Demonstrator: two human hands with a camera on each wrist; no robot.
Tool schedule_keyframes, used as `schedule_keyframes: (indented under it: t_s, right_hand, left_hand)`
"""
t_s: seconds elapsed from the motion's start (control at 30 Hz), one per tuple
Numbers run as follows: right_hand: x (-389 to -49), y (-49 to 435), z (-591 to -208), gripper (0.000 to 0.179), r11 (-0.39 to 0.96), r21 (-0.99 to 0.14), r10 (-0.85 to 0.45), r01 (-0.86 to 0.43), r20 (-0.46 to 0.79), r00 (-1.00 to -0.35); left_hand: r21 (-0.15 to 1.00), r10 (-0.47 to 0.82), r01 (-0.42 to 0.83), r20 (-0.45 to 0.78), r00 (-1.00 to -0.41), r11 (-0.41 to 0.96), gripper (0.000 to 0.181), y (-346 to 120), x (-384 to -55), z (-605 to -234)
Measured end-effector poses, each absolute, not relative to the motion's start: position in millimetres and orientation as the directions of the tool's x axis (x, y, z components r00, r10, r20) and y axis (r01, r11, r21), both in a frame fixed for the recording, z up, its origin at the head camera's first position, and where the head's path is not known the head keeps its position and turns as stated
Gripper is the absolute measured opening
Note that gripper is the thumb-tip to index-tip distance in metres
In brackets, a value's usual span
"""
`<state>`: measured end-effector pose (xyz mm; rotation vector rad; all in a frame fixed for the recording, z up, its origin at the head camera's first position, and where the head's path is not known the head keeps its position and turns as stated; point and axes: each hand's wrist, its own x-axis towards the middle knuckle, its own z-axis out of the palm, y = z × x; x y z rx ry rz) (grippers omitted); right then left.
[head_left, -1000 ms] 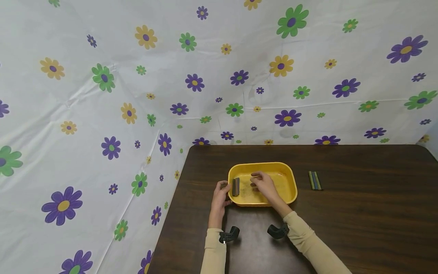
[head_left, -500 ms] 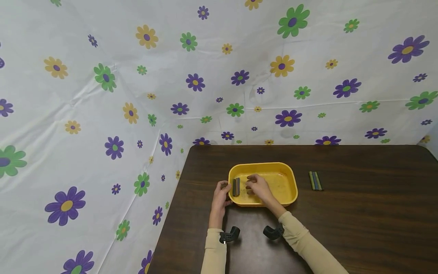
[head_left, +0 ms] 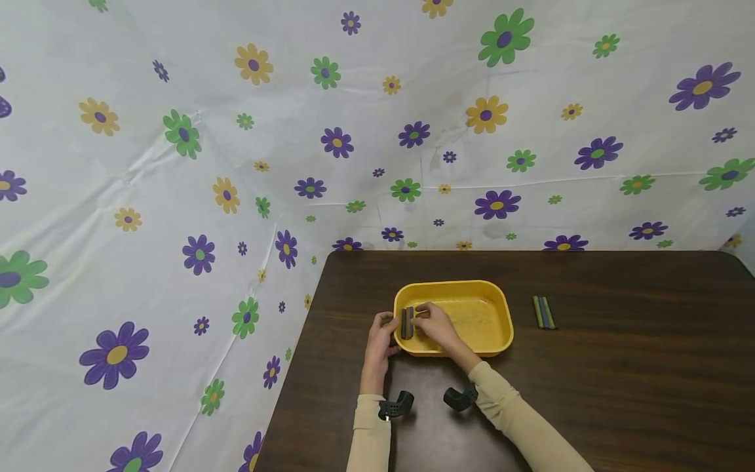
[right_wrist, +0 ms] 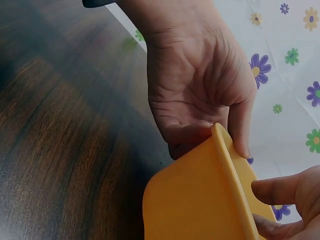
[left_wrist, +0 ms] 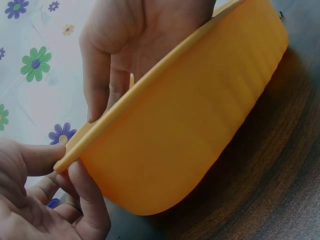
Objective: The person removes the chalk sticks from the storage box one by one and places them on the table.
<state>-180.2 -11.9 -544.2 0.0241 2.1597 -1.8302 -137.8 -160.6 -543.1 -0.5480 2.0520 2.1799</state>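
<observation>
In the head view my left hand [head_left: 379, 337] holds the left end of a yellow plastic tray [head_left: 472, 286]. The left wrist view shows thumb and fingers of that hand pinching the rim. Two short dark sticks [head_left: 404, 323] lie side by side inside the tray, along its left end; their kind is not clear. My right hand [head_left: 435, 326] reaches into the tray, its fingertips at the right side of these sticks. Thumb and finger of the right hand [right_wrist: 295, 200] stand apart in the right wrist view, while the tray wall hides the sticks there.
Several similar thin sticks [head_left: 544, 312], green and blue, lie together on the dark wooden table [head_left: 637, 367] to the right of the tray. Behind and to the left hangs a white cloth [head_left: 330, 216] with a flower print. Black camera mounts [head_left: 396, 406] sit on both wrists.
My right hand has moved left across the inside of the tray, up to the two dark sticks. The left hand, the tray and the sticks stay in place.
</observation>
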Motion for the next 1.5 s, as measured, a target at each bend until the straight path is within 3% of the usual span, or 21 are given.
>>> schedule_keyframes:
  t_s: [0.13,0.97,1.17,1.5]
  right_hand:
    - [-180,-14,-544,0.039,0.189,-0.959,-0.183,0.212,-0.247,-0.952]
    - [-190,-29,-551,0.049,0.156,-0.937,-0.190,0.311,-0.338,-0.922]
    - [-192,-30,-551,0.053,0.229,-0.933,-0.178,0.279,-0.321,-0.930]
    - [-191,-31,-554,0.055,0.224,-0.936,-0.239,0.271,-0.322,-0.916]
  left_hand:
    - [0.945,-0.188,-0.315,-0.327,-0.926,-0.087,0.036,-162,-143,-559]
    - [0.946,-0.173,-0.308,-0.321,-0.931,-0.098,0.034,-164,-142,-557]
    - [0.943,-0.144,-0.311,-0.325,-0.935,-0.116,0.028,-162,-137,-538]
    - [0.952,-0.147,-0.285,-0.300,-0.943,-0.116,0.028,-157,-129,-521]
